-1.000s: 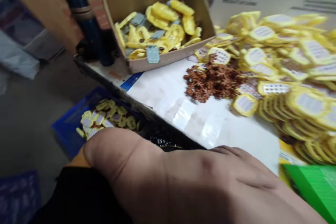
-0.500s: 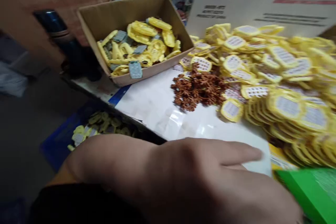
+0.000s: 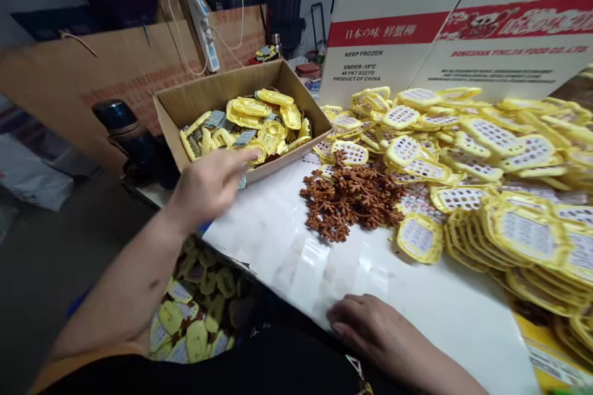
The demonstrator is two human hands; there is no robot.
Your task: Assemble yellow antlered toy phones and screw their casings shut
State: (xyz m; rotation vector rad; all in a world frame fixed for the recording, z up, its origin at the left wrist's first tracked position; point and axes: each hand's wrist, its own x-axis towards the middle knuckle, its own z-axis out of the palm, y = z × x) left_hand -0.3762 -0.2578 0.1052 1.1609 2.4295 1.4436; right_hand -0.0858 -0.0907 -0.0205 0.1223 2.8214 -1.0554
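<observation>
My left hand (image 3: pixel 206 188) reaches over the front edge of a cardboard box (image 3: pixel 290 160), index finger stretched out and the others partly bent, slightly blurred. I see nothing held in it. Inside the box lie yellow plastic shells (image 3: pixel 250 108) and grey-blue flat pieces (image 3: pixel 215 118). A pale blue corner (image 3: pixel 241 182) shows just under my fingers at the box front. My right hand (image 3: pixel 365 324) rests on the near edge of the white tabletop (image 3: pixel 296 271), fingers curled under; whatever they hold, if anything, is hidden. Brown branching plastic parts (image 3: pixel 352 197) lie in a heap beyond it.
Yellow shells with perforated white faces (image 3: pixel 495 136) are piled at the right, some in a leaning stack (image 3: pixel 528 234). A dark blue flask (image 3: pixel 123 129) stands left of the box. Below the table edge, a bin holds more yellow pieces (image 3: pixel 197 336). Printed cartons (image 3: pixel 384 62) stand behind.
A large blurred hand and forearm crossed the foreground before; now my left hand is at the box and my right hand at the table edge. The camera view has shifted upward.
</observation>
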